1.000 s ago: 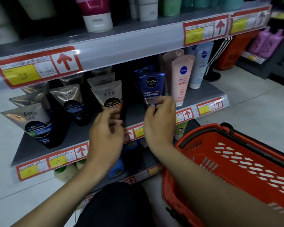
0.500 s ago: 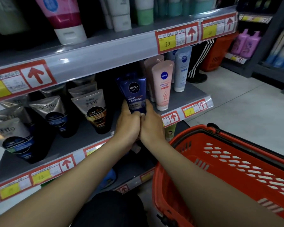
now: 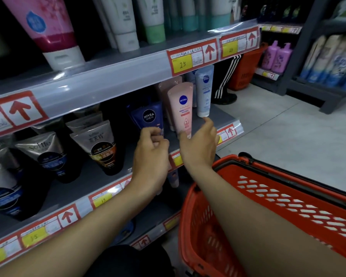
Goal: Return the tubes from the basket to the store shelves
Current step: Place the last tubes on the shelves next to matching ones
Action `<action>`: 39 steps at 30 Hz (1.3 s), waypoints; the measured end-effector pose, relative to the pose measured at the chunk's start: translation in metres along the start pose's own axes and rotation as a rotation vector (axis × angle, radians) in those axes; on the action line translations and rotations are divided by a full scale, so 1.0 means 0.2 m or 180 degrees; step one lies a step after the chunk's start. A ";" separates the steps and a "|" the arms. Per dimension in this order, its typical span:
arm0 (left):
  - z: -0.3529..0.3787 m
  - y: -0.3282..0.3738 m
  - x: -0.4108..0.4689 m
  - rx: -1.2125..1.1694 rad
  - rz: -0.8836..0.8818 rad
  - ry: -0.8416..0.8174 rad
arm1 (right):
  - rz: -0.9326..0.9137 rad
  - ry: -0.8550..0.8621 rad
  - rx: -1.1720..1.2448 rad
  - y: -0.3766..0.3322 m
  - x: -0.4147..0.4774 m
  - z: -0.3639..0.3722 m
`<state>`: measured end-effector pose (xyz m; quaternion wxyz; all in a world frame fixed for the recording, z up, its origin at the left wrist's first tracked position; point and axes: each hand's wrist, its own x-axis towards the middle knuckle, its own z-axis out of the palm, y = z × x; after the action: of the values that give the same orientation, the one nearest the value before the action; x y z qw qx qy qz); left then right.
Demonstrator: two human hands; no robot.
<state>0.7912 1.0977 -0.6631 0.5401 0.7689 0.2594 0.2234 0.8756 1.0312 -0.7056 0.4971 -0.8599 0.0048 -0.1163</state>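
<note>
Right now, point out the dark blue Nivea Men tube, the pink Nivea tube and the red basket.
dark blue Nivea Men tube (image 3: pixel 148 116): head view, round logo.
pink Nivea tube (image 3: pixel 181 108): head view, front face.
red basket (image 3: pixel 288 167): head view, far rim.

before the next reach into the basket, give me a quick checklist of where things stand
1. Blue tube upright on the shelf: ok.
2. Left hand off the blue tube: cannot tell, fingers curled at its base.
3. Right hand empty: ok, open in front of the pink tube.
4. Pink tube standing: ok.
5. Basket within reach: ok, beside the right arm.
6. Tubes left in basket: cannot tell, arm hides the inside.
</note>
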 end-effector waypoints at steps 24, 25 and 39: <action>-0.23 0.28 -0.06 0.0282 0.1327 -0.0409 | 0.0186 0.0742 0.0573 -0.10 0.02 -0.05; -0.29 0.37 -0.06 0.0404 0.1707 -0.0212 | 0.0100 0.0969 0.1042 -0.21 0.03 -0.11; -0.51 0.77 0.14 0.2196 0.2420 0.0386 | -0.1176 -0.0298 0.0278 -1.05 0.35 -0.39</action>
<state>0.7729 1.1443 -0.4834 0.1196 0.9278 0.0510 0.3496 0.9060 1.0623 -0.4757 0.5038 -0.8282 -0.1814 -0.1655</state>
